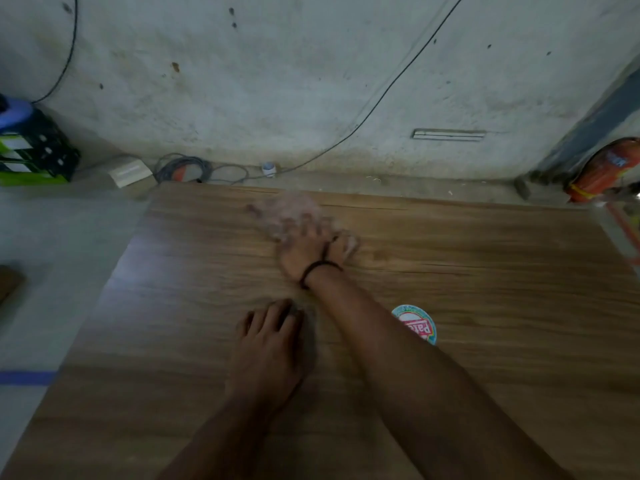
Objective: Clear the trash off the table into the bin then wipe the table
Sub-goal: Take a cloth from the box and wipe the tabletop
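Step in hand: ambiguous between clearing and wiping, leaning towards clearing

- right hand (311, 249) is reached out to the far middle of the table (485, 271), on top of a pale crumpled piece (289, 211). Piece and fingertips are motion-blurred; it could be a wrapper or a cloth
- right grip: cannot tell. Palm is down on the piece, but blur hides whether the fingers curl round it or lie flat
- black band (317, 270) on the right wrist
- left hand (268, 344) is nearer and just left of the right forearm, flat on the wood with fingers loosely spread, holding nothing; looks like a brace
- round printed piece (417, 323), red label with teal rim, lies on the table just right of the right forearm, partly hidden by it. Reads as trash left to pick up, so clearing looks unfinished
- bin: not in view. Far left on the floor is a green-and-black crate (34, 150), far right an orange bag (602, 171); neither reads as a bin

Next move, my read:
- if wrapper: close fingers round it fully, since it looks light and would slip out, then lift and find the bin off-frame
- then take the round piece; it lies flat, so it needs a fingernail under the rim or a slide to the table edge
- wipe only after both are gone
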`<state>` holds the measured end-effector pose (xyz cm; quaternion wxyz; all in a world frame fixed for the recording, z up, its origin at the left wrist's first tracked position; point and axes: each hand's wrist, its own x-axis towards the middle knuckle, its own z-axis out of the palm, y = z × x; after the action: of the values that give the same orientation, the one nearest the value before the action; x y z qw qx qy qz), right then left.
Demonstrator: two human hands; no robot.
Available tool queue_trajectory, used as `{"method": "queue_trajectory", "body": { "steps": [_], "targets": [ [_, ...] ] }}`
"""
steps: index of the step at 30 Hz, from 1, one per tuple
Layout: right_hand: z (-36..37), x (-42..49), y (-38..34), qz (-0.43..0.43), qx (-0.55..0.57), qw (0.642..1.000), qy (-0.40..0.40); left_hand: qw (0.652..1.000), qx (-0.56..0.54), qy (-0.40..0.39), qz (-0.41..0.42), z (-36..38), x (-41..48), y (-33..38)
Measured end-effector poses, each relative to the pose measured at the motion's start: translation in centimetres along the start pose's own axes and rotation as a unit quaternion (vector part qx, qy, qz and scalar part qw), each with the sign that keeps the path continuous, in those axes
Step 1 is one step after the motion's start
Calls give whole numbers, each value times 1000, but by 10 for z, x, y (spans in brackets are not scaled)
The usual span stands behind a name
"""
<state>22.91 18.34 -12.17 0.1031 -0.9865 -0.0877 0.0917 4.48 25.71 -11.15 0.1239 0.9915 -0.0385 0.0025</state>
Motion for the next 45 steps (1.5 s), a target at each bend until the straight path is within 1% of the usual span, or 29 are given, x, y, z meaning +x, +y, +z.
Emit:
{"method": "queue_trajectory", "body": {
  "steps": [2, 3, 5, 7, 9, 10, 11, 12, 13, 16, 17, 19, 21, 24, 25, 26, 27, 28, 29, 30, 33, 35, 36, 37, 39, 41, 43, 44, 45],
  "targets": [
    [10, -4, -18, -74, -18, 997, -27, 1000, -1, -4, -3, -1, 0, 0],
    [9, 2, -11, -85, -9, 995, -51, 1000, 0, -3, -3, -1, 0, 0],
    [-2, 16, 19, -65, 41, 996, -38, 1000, 1, -1, -2, 0, 1, -1],
    [-21, 28, 82, 37, 44, 998, 0, 1000, -2, 3, -1, 0, 2, 1],
    [-40, 30, 142, 193, 43, 979, 49, 1000, -6, 6, -3, 0, 2, 2],
    [-49, 28, 151, 247, 38, 966, 62, 1000, -6, 6, -5, 0, 2, 1],
    [-43, 34, 142, 277, 33, 959, 43, 1000, -3, 4, -8, 1, 1, 0],
    [-36, 41, 117, 266, 52, 962, 31, 1000, -1, 4, -8, 0, 1, 0],
    [-20, 49, 86, 226, 69, 972, 11, 1000, 2, 8, -8, -1, 1, 1],
    [17, 30, -20, 24, 31, 999, -36, 999, -4, 32, 0, -3, 1, 3],
    [13, 15, -38, -32, 16, 998, -47, 999, -9, 43, 0, -2, 1, 2],
    [-8, 1, -36, -68, 26, 995, -67, 999, -5, 46, 4, 2, 1, -2],
    [-59, -23, -6, -20, 94, 994, -58, 999, 12, 49, 10, 7, 0, -5],
    [-124, -60, 36, 45, 225, 973, -22, 998, 7, 59, 15, 10, 2, -2],
    [-131, -63, 60, 93, 218, 972, -1, 998, 6, 64, 14, 10, 3, -1],
    [-121, -49, 87, 166, 209, 963, 22, 998, 8, 67, 10, 9, 3, -1],
    [-115, -36, 113, 249, 171, 952, 40, 998, 9, 64, 4, 8, 3, 0],
    [-102, -22, 127, 305, 136, 941, 51, 998, 11, 60, 0, 6, 3, 1],
    [-88, -8, 128, 305, 116, 945, 35, 998, 11, 58, -1, 5, 2, 2],
    [-66, 8, 113, 264, 85, 961, 24, 998, 10, 57, 0, 5, 2, 2],
    [-17, 16, 8, 52, 48, 997, -27, 998, 0, 68, 4, 2, 1, 3],
    [0, -1, -46, -81, -12, 995, -57, 997, -15, 79, 0, 0, 0, 4],
    [2, -3, -52, -114, -16, 991, -71, 997, -19, 80, -1, 0, 0, 5],
    [-1, -1, -48, -121, -1, 989, -85, 997, -25, 75, -3, 0, -1, 4],
    [-10, 16, -11, -91, 35, 993, -59, 997, -55, 56, -8, 0, -2, 2],
    [-19, 41, 49, 27, 40, 999, -23, 990, -127, 59, -20, -4, -3, -8],
    [-28, 62, 107, 191, 50, 979, 44, 982, -161, 84, -54, -14, -8, -32],
    [-29, 65, 114, 247, 56, 966, 55, 980, -154, 104, -74, -20, -11, -48],
    [-27, 64, 103, 273, 64, 958, 59, 978, -137, 124, -96, -25, -13, -67]
  ]
}}
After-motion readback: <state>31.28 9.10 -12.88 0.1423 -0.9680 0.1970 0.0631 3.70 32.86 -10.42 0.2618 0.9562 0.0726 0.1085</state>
